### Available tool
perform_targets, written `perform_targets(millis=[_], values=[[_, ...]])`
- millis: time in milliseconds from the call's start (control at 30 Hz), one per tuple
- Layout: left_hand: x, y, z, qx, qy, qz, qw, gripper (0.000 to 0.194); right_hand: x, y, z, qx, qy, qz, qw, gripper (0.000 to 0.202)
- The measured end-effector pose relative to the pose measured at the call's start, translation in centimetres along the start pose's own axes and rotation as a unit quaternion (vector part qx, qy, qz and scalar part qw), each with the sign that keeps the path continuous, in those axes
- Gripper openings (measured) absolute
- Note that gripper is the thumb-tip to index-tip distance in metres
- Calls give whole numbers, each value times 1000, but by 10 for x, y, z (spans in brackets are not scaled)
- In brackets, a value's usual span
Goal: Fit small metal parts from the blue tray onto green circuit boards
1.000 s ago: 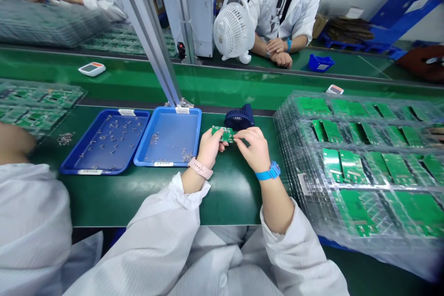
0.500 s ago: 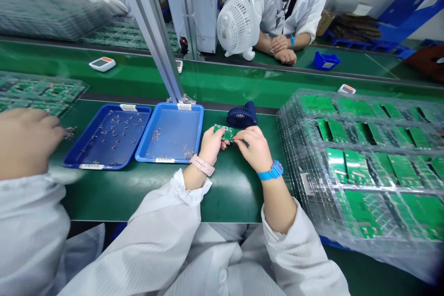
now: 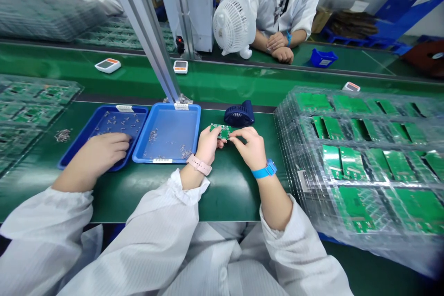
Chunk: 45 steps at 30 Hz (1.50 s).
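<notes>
A small green circuit board (image 3: 225,132) is gripped by my left hand (image 3: 208,144), with the thumb on its upper face and fingers beneath. At the board's right end my right hand (image 3: 250,145) has its thumb and forefinger pinched together; whatever is between them is too small to make out. Just behind the board stands a dark blue mini fan (image 3: 239,114). To the left of my left hand lies a light blue tray (image 3: 169,136) with little heaps of small metal parts.
A co-worker's hand (image 3: 104,152) reaches into a darker blue tray (image 3: 100,118) of small parts. Stacked clear plastic trays (image 3: 298,148) with green boards fill the right. Loose metal parts (image 3: 63,135) lie at left. A metal post (image 3: 152,37) and white fan (image 3: 234,23) stand behind.
The co-worker's hand at left has moved right, over the darker blue tray. My hands keep the board in nearly the same place, and the whole view has shifted slightly.
</notes>
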<state>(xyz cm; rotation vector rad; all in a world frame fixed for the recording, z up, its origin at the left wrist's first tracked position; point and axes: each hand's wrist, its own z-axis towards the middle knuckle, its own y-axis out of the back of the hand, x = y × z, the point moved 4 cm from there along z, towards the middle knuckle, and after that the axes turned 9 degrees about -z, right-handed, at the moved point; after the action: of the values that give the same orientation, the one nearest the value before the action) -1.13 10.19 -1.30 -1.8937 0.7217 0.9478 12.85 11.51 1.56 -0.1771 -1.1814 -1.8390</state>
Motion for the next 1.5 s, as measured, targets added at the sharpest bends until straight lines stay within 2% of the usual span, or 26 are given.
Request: perform_targets(millis=[167, 267, 367, 600, 833, 1133, 1267, 1500], values=[[0, 0, 0, -1, -3, -2, 1000, 11, 1, 0, 0, -1, 1, -5, 1000, 12], [2, 0, 2, -3, -3, -7, 1000, 10, 0, 2, 0, -12, 2, -4, 1000, 21], [3, 1, 4, -1, 5, -21, 1000, 13, -2, 2, 1, -17, -5, 2, 1000, 13], [5, 0, 5, 8, 18, -52, 998, 15, -13, -11, -1, 0, -103, 86, 991, 10], [3, -2, 4, 5, 14, -55, 998, 14, -10, -15, -1, 10, -93, 115, 989, 17], [3, 0, 5, 6, 15, -47, 999, 11, -20, -18, -1, -1, -203, 218, 955, 16], [4, 0, 5, -2, 9, -34, 999, 9, -20, -20, -1, -6, -210, 209, 955, 18], [4, 0, 4, -13, 8, -13, 1000, 10, -14, -16, -1, -1, -166, 96, 981, 16]])
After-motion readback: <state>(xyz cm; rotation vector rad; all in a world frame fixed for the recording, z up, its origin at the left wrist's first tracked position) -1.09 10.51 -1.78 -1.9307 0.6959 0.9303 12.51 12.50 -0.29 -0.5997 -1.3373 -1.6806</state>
